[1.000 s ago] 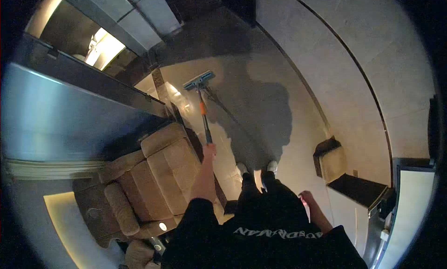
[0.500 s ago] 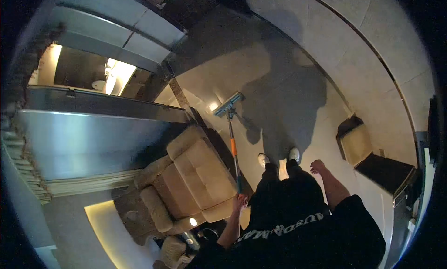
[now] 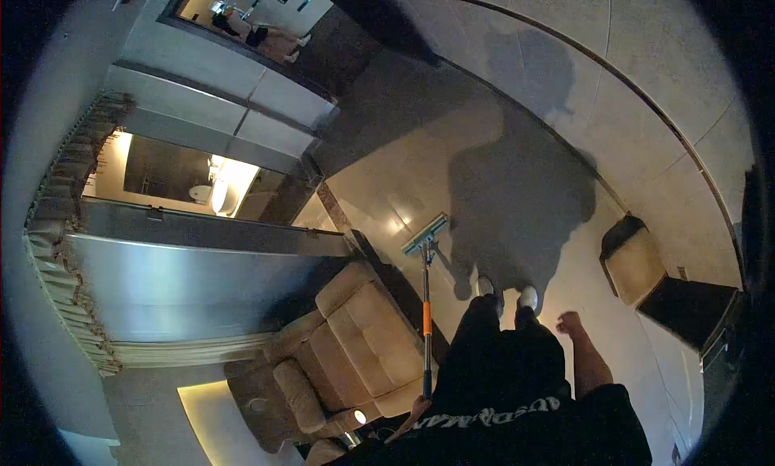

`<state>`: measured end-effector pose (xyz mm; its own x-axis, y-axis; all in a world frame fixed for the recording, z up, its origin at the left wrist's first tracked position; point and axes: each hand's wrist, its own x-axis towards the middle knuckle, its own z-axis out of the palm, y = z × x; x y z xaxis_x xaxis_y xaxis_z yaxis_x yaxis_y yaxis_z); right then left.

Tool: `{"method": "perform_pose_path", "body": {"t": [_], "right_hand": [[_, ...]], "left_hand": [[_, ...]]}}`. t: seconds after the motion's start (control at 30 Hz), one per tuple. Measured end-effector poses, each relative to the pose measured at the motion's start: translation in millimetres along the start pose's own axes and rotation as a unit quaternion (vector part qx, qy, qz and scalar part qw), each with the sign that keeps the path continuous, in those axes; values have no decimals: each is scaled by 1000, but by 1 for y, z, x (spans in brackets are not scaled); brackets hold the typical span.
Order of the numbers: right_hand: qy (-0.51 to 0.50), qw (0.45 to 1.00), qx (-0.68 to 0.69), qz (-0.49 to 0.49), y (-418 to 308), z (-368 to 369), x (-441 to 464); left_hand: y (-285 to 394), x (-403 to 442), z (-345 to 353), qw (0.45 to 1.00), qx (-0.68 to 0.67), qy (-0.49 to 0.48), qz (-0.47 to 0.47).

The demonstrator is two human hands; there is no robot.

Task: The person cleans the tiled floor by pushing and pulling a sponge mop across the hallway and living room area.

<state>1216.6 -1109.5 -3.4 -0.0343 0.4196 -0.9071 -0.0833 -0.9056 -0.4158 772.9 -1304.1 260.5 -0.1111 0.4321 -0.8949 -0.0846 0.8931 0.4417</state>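
Observation:
A mop [image 3: 426, 280] with a long dark pole and an orange section slants down towards me. Its flat blue-grey head [image 3: 425, 233] rests on the pale floor, left of my shadow. My left hand [image 3: 421, 405] is closed round the lower end of the pole, partly hidden by my dark shirt. Off to the right, my right hand [image 3: 570, 323] hangs over the floor beside my legs, its fingers curled; whether anything is in them is too small to make out.
A brown sofa [image 3: 363, 337] stands left of the pole. A box-like bin [image 3: 634, 264] and a dark-topped cabinet [image 3: 688, 311] are at the right, by the long wall [image 3: 646, 159]. A lit doorway [image 3: 234, 188] shows at upper left.
The view has shifted, and the mop head now appears nearer to my feet. My left hand has drawn back towards my body with the pole. My right hand appears more curled.

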Motion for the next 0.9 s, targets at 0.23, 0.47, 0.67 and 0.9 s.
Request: {"method": "perform_pose_path", "body": {"t": [0.23, 0.47, 0.67, 0.9], "right_hand": [[-32, 940, 237, 244, 125, -86, 62], [-102, 941, 257, 195, -39, 5, -38], [-43, 997, 58, -13, -140, 86, -9], [-85, 982, 78, -149, -187, 86, 8]], "left_hand": [[56, 33, -19, 996, 54, -66, -10], [109, 68, -59, 992, 67, -103, 22], [137, 103, -85, 986, 38, -133, 90], [182, 62, -60, 984, 135, -112, 20]]}}
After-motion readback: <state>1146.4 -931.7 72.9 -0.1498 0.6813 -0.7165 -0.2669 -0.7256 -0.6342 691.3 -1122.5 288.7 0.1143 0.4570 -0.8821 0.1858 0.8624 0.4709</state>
